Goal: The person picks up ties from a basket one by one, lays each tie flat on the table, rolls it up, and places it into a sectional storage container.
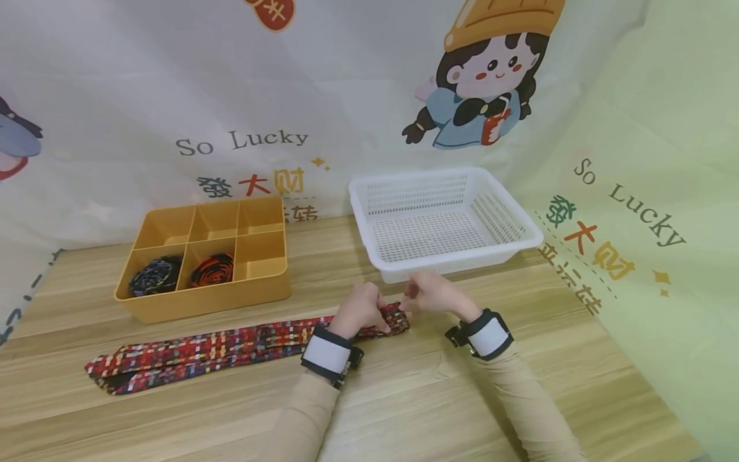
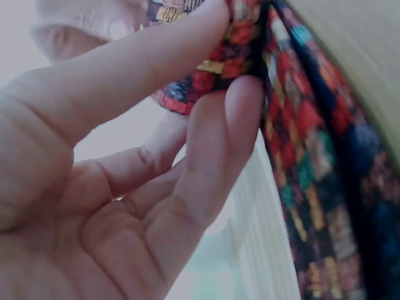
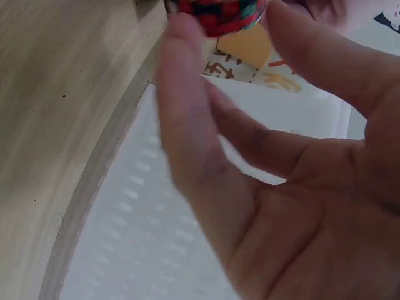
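Observation:
A necktie [image 1: 231, 346] in a red, multicoloured check lies lengthwise across the wooden table, doubled over, with its pointed ends at the left. Its right end is bunched into a short fold or roll. My left hand [image 1: 360, 311] pinches the cloth there, thumb on one side and fingers on the other, as the left wrist view shows close up. From the far right my right hand [image 1: 435, 295] holds the edge of the bunched end [image 3: 225, 19] between thumb and index finger. Part of the necktie is hidden beneath the left hand.
Behind the necktie stands a yellow divided box [image 1: 213, 301], with a dark rolled necktie [image 1: 156, 276] and an orange-and-black rolled one [image 1: 213, 271] in its front left and front middle compartments. A white plastic basket [image 1: 387, 273] sits just beyond the hands. A printed cloth backdrop [image 1: 346, 83] borders the table.

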`<act>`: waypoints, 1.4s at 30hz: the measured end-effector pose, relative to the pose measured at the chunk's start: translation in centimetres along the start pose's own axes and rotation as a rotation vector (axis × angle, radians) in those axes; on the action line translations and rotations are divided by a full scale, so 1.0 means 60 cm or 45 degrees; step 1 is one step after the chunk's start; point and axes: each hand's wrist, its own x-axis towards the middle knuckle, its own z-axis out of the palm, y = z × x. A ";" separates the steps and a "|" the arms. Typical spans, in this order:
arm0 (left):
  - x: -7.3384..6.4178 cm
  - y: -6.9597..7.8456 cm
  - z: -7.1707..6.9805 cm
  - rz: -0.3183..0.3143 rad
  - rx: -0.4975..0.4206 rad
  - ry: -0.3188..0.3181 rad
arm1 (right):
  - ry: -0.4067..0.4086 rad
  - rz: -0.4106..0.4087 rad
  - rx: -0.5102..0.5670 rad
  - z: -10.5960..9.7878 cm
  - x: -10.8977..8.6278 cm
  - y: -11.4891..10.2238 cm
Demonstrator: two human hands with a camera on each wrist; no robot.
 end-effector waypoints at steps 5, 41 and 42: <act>0.001 -0.005 0.001 -0.027 0.006 0.019 | -0.193 0.136 0.154 0.008 0.001 0.004; -0.005 -0.012 -0.029 0.132 0.094 -0.105 | 0.138 0.396 -0.002 0.059 0.021 -0.039; -0.005 -0.010 -0.029 0.152 0.105 -0.100 | 0.141 0.397 -0.002 0.060 0.022 -0.040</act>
